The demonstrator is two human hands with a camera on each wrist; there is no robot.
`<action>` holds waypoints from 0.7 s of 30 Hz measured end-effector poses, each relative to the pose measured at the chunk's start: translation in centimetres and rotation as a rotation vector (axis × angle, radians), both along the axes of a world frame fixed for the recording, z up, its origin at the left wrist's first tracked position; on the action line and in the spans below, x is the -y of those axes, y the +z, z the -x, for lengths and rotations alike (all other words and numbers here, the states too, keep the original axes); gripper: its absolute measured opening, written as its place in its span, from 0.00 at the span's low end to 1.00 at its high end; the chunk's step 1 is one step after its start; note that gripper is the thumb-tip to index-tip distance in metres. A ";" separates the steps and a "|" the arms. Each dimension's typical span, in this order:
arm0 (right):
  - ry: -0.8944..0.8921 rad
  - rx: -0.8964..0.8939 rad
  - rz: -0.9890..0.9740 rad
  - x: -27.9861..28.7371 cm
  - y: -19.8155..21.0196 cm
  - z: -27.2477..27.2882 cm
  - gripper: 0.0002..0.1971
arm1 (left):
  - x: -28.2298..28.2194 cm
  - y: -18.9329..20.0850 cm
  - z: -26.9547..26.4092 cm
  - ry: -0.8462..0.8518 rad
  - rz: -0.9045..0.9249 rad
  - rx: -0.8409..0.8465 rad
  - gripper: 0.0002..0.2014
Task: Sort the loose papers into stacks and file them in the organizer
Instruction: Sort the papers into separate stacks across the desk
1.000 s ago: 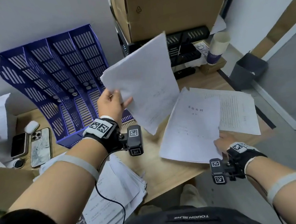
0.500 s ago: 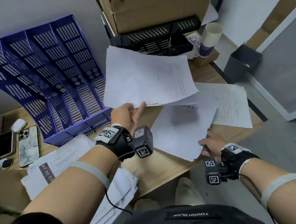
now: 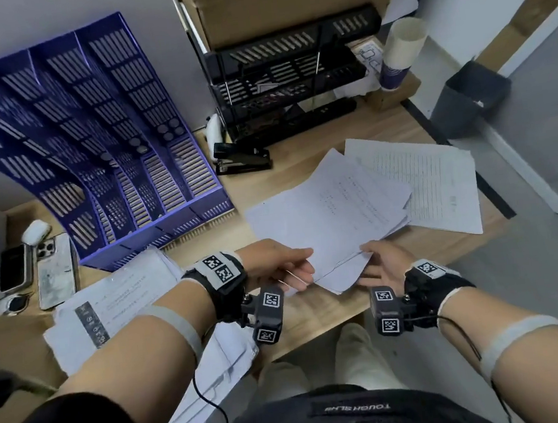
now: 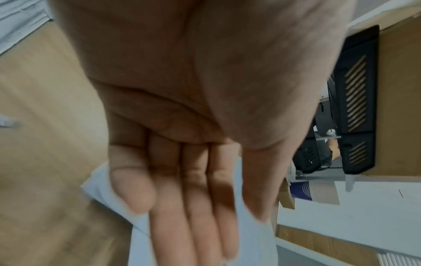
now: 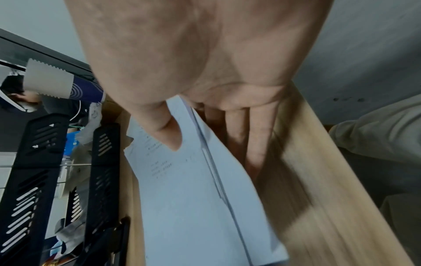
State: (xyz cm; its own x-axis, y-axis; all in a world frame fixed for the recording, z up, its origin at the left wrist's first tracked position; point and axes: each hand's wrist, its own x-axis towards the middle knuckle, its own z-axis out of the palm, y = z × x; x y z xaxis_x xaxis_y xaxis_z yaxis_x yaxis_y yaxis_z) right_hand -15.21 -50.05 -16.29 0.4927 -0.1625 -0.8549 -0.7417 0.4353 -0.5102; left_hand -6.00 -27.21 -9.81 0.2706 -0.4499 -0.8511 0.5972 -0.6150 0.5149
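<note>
A stack of white printed papers (image 3: 333,212) lies on the wooden desk, right of the blue slotted organizer (image 3: 108,143). My left hand (image 3: 306,268) is at the stack's near left edge, fingers straight and touching it; the left wrist view shows the same flat hand (image 4: 227,234) over the paper (image 4: 252,243). My right hand (image 3: 377,261) holds the stack's near corner. In the right wrist view its thumb (image 5: 164,133) presses on top of the papers (image 5: 193,198) and its fingers (image 5: 255,144) lie beneath.
A lined sheet (image 3: 439,180) lies right of the stack. A pile of loose papers (image 3: 124,296) hangs over the desk's near left edge. A black stapler (image 3: 242,158) and black tray rack (image 3: 288,83) stand behind. Phones (image 3: 52,266) lie far left.
My left hand brought its sheet down from in front of the organizer onto the stack and let it lie. My right hand shifted to the stack's near corner.
</note>
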 end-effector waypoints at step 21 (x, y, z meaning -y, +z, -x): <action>0.606 0.182 0.551 8.6 2.2 -3.2 0.13 | 3.0 -8.1 -4.7 0.292 -0.113 0.343 0.30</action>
